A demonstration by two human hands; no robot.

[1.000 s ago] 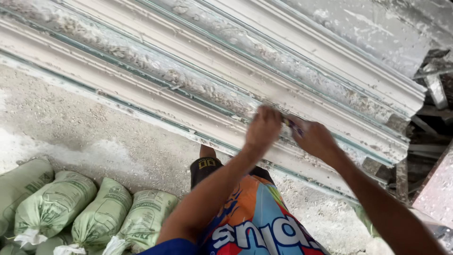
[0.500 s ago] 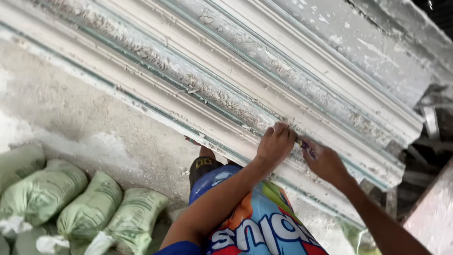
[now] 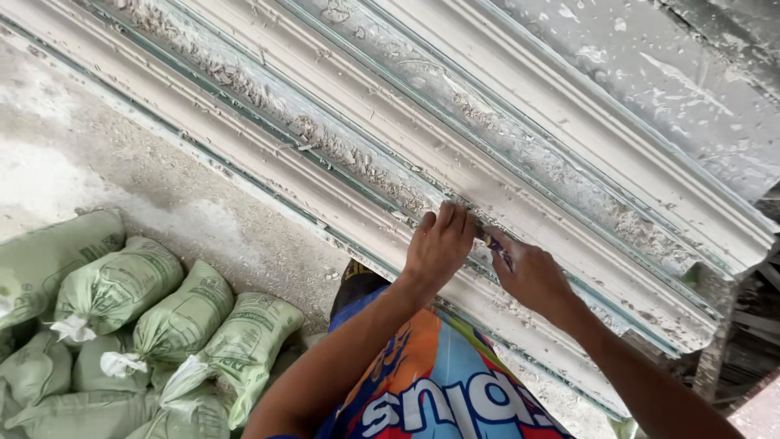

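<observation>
A long white plaster moulding with ridges and crumbly grooves runs diagonally from upper left to lower right. My left hand rests on its lower ridge, fingers curled against a groove. My right hand is just to the right, pinching a small thin tool whose tip touches the groove between the two hands. What the tool is cannot be made out. My colourful shirt shows below.
Several pale green tied sacks lie stacked at the lower left on a dusty concrete floor. More moulded lengths and a flat grey sheet lie at the upper right. Dark scrap pieces sit at the right edge.
Both hands have shifted slightly along the moulding while staying together at the groove. The camera view has moved too, showing more of the sacks.
</observation>
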